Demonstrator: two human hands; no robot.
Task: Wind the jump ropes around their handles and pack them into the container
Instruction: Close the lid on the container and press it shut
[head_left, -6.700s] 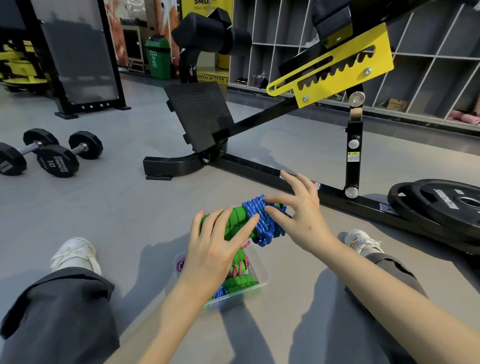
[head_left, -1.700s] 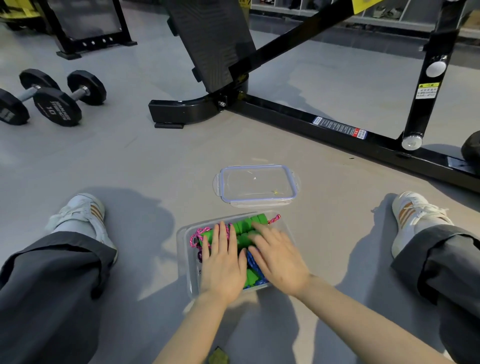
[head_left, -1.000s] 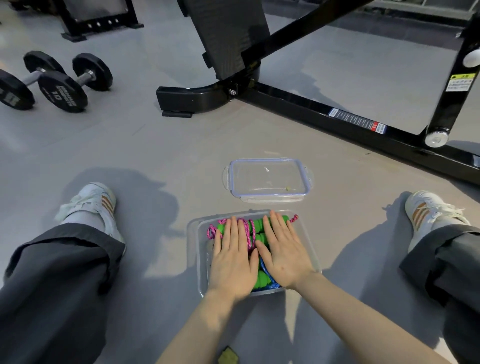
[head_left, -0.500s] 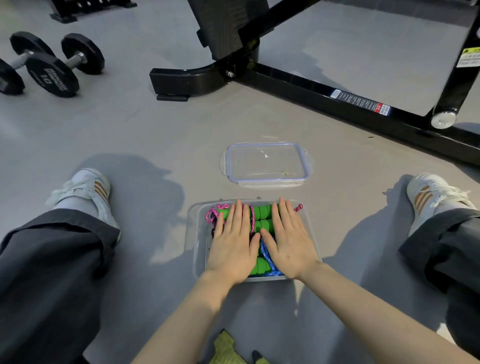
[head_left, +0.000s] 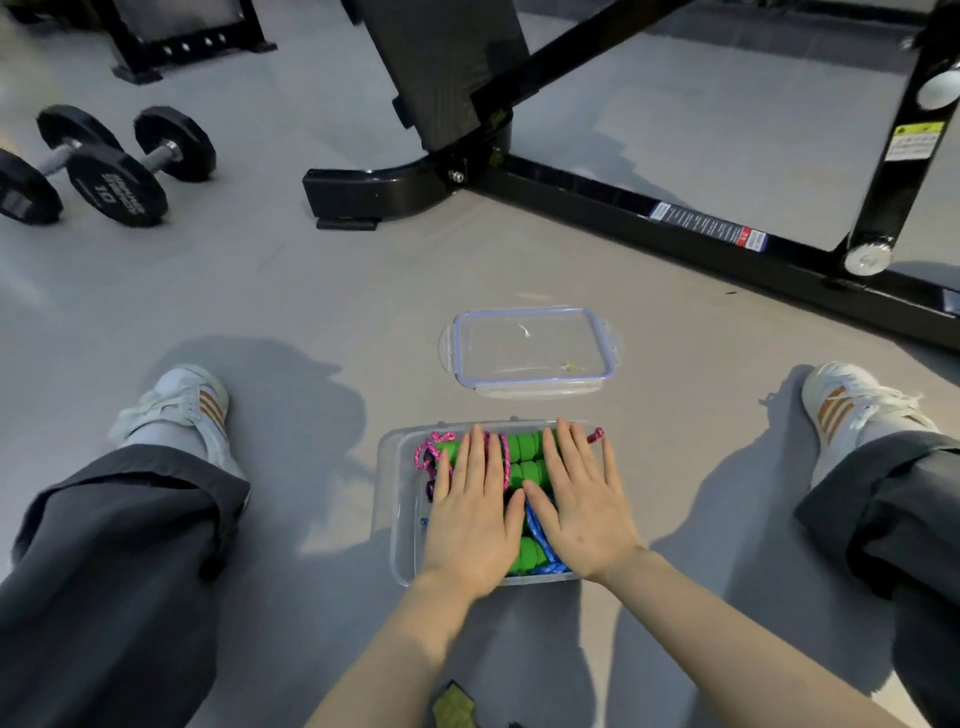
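Ropes (head_left: 524, 460), green handles wound in pink and blue cord, lie packed in the container (head_left: 397, 519) on the floor (head_left: 311, 312). Left hand (head_left: 470, 514) and right hand (head_left: 584, 509) press flat on top, fingers straight and slightly spread, thumbs nearly touching. A pink end pokes over the far right rim. Lid (head_left: 530, 348) lies just beyond, apart. Bare floor on either side; bench frame (head_left: 623, 208) farther off.
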